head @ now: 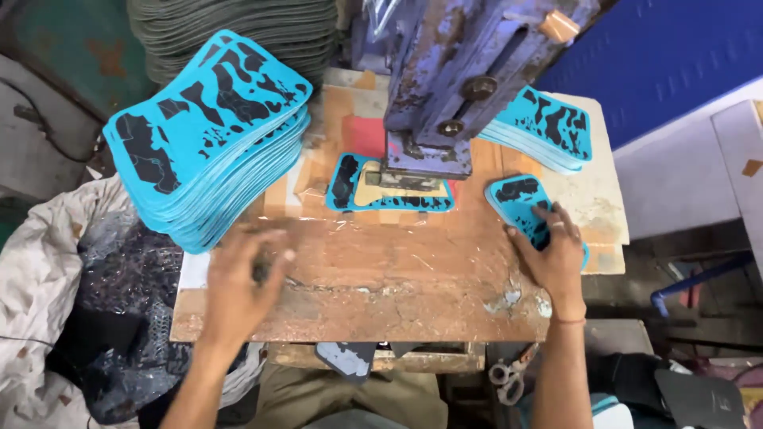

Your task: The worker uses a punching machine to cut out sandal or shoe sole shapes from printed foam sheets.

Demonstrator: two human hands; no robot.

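Observation:
A tall stack of turquoise shaped sheets with black patches (211, 135) rests at the left of a worn wooden board (373, 270). My left hand (242, 278) hovers blurred over the board just below that stack, fingers loosely curled; whether it holds anything is unclear. My right hand (552, 254) lies flat on a small pile of the same turquoise pieces (520, 202) at the board's right. One turquoise piece (385, 195) sits under the blue press head (445, 87) at the centre. Another stack of turquoise pieces (548, 127) lies behind at the right.
A pile of grey sheets (238, 32) stands at the back. Crumpled plastic and cloth (71, 294) lie at the left. Scissors (509, 381) hang below the board's front edge. A blue wall (675, 56) rises at the right.

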